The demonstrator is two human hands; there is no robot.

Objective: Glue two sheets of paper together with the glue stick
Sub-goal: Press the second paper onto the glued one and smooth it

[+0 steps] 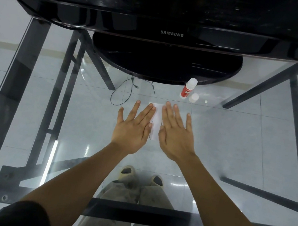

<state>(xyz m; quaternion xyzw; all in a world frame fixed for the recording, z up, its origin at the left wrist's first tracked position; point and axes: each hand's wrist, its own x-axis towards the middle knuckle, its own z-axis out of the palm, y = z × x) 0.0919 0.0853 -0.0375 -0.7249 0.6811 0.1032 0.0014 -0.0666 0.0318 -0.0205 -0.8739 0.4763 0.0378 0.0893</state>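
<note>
White paper (156,121) lies on the glass table, mostly covered by my hands; only a narrow strip shows between them. My left hand (133,127) rests flat on its left part, fingers spread. My right hand (176,133) lies flat on its right part, fingers apart too. I cannot tell whether one or two sheets lie there. The glue stick (188,88), red with a white top, stands upright beyond my right hand. Its white cap (193,97) sits on the glass right beside it.
A black Samsung monitor (171,33) with a round base (165,62) stands at the far side of the glass table (244,143). Black metal frame bars, a cable on the floor and my legs show through the glass.
</note>
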